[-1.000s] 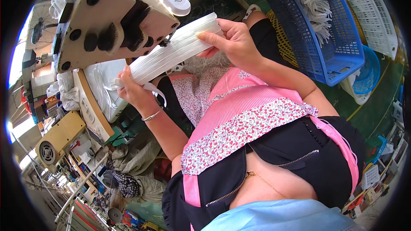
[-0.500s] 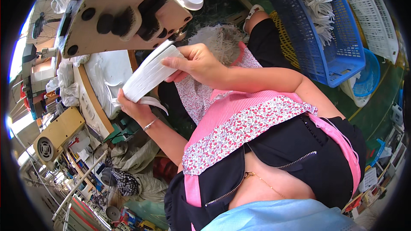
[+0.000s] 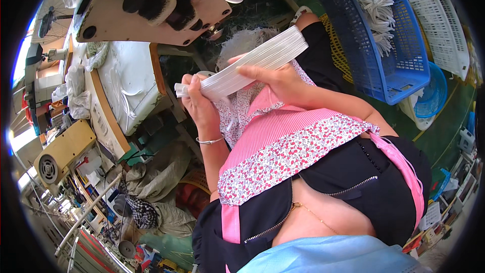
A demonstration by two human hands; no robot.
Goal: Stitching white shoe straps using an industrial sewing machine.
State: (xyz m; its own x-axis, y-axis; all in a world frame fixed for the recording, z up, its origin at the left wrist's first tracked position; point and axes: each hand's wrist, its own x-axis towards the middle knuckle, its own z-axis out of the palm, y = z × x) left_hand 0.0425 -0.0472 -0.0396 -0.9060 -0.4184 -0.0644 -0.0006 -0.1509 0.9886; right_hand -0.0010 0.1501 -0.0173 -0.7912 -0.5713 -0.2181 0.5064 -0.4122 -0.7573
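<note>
A bundle of flat white strips [image 3: 270, 53], stacked in layers, slants across in front of my lap. My left hand [image 3: 198, 102] is closed round its lower left end, and a bracelet [image 3: 209, 141] circles that wrist. My right hand [image 3: 279, 80] grips the middle of the bundle, thumb on the near face and other fingers mostly hidden behind it. The bundle's far right end sticks out free past my right hand. Below it lies my pink apron [image 3: 298, 129] with a floral band. Whitish loose strands [image 3: 242, 45] are heaped just beyond the bundle.
A beige machine [image 3: 166, 23] with black fittings hangs over the upper left. Left of my hands stands a white-topped table [image 3: 144, 65] with thin strips on it. At right, a blue basket [image 3: 404, 65] holds bundled white strips [image 3: 376, 2], beside a white basket [image 3: 442, 30].
Both hands have brought the bundle to the right, away from the machine and the table. It now lies flatter, with its right end raised beyond my right hand.
</note>
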